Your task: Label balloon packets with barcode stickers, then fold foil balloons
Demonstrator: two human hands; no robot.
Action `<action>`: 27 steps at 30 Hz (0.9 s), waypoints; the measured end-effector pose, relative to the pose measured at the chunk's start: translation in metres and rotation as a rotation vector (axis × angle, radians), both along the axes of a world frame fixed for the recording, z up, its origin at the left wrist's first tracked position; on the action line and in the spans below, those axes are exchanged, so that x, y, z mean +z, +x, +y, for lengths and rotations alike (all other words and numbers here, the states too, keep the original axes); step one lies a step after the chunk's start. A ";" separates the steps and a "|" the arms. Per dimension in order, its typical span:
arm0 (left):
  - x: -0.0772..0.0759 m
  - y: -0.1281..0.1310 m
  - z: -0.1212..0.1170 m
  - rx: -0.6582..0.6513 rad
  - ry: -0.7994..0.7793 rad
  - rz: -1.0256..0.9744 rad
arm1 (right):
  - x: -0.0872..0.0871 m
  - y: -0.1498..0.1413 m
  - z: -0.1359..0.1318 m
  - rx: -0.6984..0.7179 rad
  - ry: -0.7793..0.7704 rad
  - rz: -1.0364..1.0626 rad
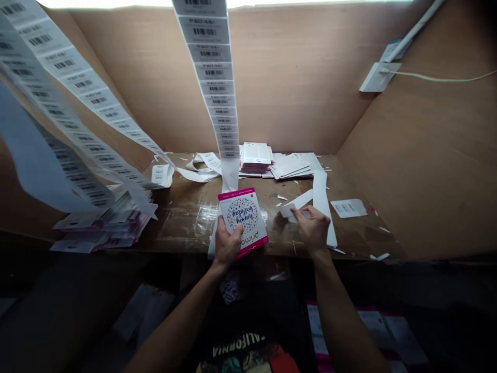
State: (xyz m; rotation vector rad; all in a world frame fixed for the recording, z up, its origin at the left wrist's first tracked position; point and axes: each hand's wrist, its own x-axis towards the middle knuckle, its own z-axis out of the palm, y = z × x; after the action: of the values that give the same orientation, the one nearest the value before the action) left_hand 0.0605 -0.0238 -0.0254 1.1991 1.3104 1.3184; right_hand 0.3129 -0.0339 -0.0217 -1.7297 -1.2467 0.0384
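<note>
My left hand (227,242) grips a white packet with pink edges (245,211), printed "happy birthday" inside a ring of coloured dots; the print appears upside down. Its thumb lies across the front face. To the right, my right hand (313,229) has thumb and forefinger pinched at the end of a white paper strip (303,199); what is between the fingertips is partly hidden. Beside that hand, a longer blank strip (320,207) runs down the table. A long strip of barcode labels (219,88) hangs from above, just behind the packet.
More barcode label strips (83,83) hang at the left, over a pile of packets (103,223). At the back lie a packet stack (256,155) and spread packets (293,166). A label sheet (348,208) lies right. Cardboard walls (287,77) enclose the table (174,207).
</note>
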 end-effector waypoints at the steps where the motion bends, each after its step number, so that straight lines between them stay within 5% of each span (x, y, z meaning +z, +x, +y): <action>1: -0.001 -0.002 0.000 0.008 -0.001 -0.005 | 0.002 -0.003 0.003 -0.007 -0.006 0.020; 9: -0.017 -0.025 0.004 0.073 -0.031 -0.154 | 0.018 -0.031 0.016 0.198 -0.021 0.192; 12: -0.013 -0.026 -0.001 0.058 -0.021 -0.171 | 0.029 -0.065 0.011 0.271 0.067 0.047; 17: 0.000 -0.026 -0.006 0.032 -0.057 -0.312 | 0.027 -0.121 -0.002 0.711 -0.021 -0.333; 27: -0.001 -0.034 -0.007 0.026 0.006 -0.336 | 0.015 -0.133 -0.025 0.660 0.019 -0.505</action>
State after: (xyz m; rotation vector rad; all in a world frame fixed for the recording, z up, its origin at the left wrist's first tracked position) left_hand 0.0264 -0.0307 -0.0260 0.9173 1.0823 1.4697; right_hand 0.1798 -0.0588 -0.0069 -1.2754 -2.1423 -0.0249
